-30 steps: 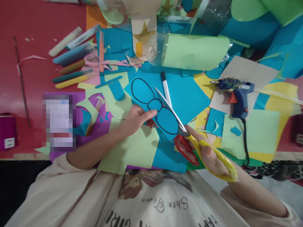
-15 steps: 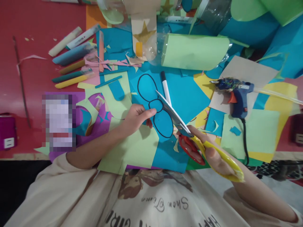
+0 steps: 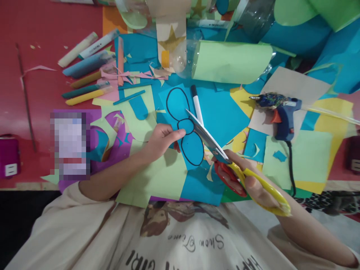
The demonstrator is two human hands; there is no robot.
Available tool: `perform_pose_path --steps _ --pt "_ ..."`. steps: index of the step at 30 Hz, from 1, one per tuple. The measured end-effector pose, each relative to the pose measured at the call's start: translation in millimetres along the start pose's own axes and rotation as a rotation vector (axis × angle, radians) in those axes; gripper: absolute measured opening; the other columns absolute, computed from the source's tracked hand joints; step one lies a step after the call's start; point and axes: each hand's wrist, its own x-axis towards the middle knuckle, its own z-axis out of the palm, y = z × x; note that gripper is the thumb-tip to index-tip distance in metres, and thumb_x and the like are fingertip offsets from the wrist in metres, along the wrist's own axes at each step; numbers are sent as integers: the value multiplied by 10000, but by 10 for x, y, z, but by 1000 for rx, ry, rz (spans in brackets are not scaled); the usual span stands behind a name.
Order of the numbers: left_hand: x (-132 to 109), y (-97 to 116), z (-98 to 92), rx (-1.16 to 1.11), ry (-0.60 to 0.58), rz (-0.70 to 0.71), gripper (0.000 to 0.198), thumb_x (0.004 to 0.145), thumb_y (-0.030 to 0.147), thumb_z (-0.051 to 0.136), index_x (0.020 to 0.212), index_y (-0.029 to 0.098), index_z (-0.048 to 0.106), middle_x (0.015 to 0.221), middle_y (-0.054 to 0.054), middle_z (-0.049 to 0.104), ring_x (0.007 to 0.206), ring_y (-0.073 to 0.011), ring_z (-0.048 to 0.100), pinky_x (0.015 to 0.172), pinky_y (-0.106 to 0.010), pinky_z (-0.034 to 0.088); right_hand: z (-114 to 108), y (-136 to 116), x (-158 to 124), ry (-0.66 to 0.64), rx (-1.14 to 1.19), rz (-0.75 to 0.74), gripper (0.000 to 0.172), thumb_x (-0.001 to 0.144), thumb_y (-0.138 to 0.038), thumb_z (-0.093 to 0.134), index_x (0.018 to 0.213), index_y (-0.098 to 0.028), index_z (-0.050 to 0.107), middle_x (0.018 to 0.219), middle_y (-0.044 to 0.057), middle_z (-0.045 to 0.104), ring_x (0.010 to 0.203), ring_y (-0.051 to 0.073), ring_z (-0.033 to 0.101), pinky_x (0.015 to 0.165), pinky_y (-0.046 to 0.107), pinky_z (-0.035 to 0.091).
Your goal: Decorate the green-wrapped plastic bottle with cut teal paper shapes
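Observation:
My left hand (image 3: 161,140) pinches a blue paper piece (image 3: 184,127) that carries a black outline of two ovals joined by a small loop. It holds the piece upright over the table. My right hand (image 3: 247,180) grips scissors (image 3: 225,159) with one red and one yellow handle. Their blades point up and left, along the right edge of the drawn shape. A black-capped white marker (image 3: 197,105) lies just behind the blades on a blue sheet.
A blue glue gun (image 3: 281,112) with its black cord lies at the right. Several glue sticks and markers (image 3: 87,71) rest on the red table (image 3: 42,86) at the left. A clear bottle wrapped in green paper (image 3: 225,62) lies at the back. Coloured paper scraps cover the middle.
The blue piece has turned so its ovals stand more upright and it has shifted right. The scissors and my right hand have moved slightly right and down along its edge.

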Motion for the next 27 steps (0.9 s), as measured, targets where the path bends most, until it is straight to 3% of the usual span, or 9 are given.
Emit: perform_pose_path --steps 6,15,22,27 --pt "5 -23 -8 20 73 42 564 753 503 673 441 192 320 440 52 259 416 -65 327 439 -241 304 -9 -18 -7 18 122 60 827 575 -946 429 948 -214 525 502 -74 422 414 77 246 376 261 168" --pt "3 47 -6 48 49 33 570 778 453 628 489 191 211 508 54 156 452 -54 166 442 -259 146 -51 27 -40 11 120 63 812 594 -933 452 953 -211 542 496 -72 421 403 72 250 356 251 177" --pt "9 63 -9 27 33 18 554 771 457 640 491 191 242 500 63 165 442 -47 180 440 -248 147 -92 46 -85 11 122 73 857 599 -924 487 1022 -182 564 508 -76 416 416 79 281 368 248 193" --pt "22 58 -19 34 23 6 553 757 503 645 481 195 277 494 60 189 437 -54 222 439 -244 193 -116 46 -113 -8 106 66 798 608 -924 474 946 -204 538 478 -87 396 390 70 245 353 247 192"
